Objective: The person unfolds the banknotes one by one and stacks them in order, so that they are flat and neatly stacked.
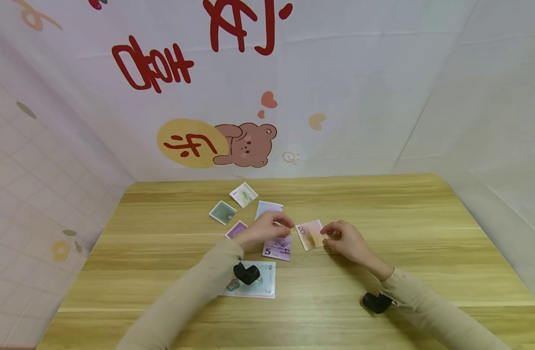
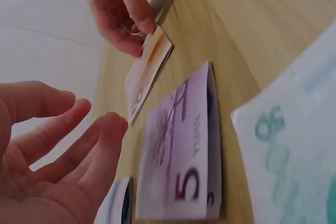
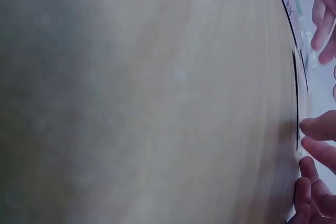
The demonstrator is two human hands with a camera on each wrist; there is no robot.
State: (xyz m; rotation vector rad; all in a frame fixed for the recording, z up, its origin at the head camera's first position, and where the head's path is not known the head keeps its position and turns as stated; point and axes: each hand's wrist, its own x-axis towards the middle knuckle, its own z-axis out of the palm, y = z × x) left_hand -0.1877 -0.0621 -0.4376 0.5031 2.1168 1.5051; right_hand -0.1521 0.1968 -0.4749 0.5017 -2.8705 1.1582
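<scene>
One wood-grain table (image 1: 328, 311), scattered banknotes (image 1: 310, 235), printed backdrop (image 1: 363, 97)

A wood-grain table (image 1: 319, 311) — behind it, creased white backdrop (image 1: 359, 97) (brown bear (image 1: 250, 146), red characters (image 1: 270, 24)).

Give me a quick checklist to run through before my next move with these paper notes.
1. Right hand touching the 20 note: ok, fingertips at its right end.
2. Firmness of that grip: cannot tell.
3. Left hand free: ok, it holds nothing.
4. 20 note apart from the purple 5 note: ok, bare wood shows between.
5. Purple 5 note's layers pressed together: not ok, a gap shows at its edge.
6. Green note fully visible from the head: not ok, left sleeve covers part.
</scene>
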